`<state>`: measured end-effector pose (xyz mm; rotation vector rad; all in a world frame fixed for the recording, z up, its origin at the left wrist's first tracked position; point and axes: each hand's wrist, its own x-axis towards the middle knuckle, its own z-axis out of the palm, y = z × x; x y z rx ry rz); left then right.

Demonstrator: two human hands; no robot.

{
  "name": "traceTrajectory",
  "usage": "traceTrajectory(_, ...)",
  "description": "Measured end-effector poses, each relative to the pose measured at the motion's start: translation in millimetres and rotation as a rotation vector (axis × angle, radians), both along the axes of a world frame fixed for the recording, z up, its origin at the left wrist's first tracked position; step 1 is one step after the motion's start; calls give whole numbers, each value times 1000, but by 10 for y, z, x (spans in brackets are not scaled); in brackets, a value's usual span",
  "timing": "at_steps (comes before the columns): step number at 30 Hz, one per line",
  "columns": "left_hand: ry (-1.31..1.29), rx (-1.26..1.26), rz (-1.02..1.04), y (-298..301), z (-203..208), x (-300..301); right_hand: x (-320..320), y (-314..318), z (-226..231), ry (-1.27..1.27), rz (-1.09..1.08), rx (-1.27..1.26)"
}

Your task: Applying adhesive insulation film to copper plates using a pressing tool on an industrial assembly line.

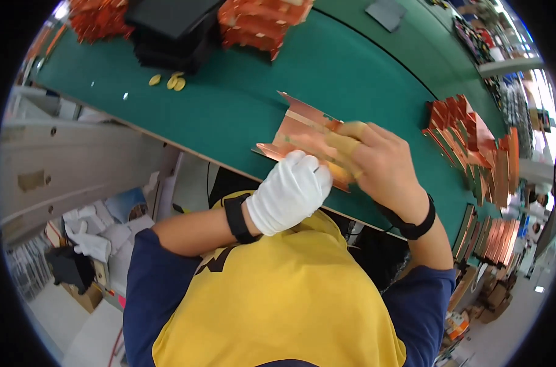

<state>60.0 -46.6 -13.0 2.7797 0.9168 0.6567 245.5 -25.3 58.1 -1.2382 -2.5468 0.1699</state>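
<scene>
A bent copper-coloured metal sheet (303,126) with raised edges lies on the green tabletop near its front edge. My left hand (295,188), in a white glove, is closed with its fingers curled at the sheet's near edge. Over the sheet's right part is my right hand (382,160), bare apart from yellow finger cots on some fingers. Motion smears those fingers, so their grip is unclear. Each wrist wears a black band.
At the far left, a stack of black panels (174,37) stands between piles of copper parts (256,24). Loose yellow finger cots (176,81) lie before it. More bent copper pieces (470,137) are stacked at the right. A grey flat piece (386,13) lies at the back.
</scene>
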Motion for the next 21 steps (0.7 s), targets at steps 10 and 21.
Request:
traceTrajectory(10,-335,-101,-24,-24,-217,6,-580,502,-158,-102,206,175)
traceTrajectory(21,-302,-20,-113,13,-160,-73,-497,617,-144,-98,153,-140)
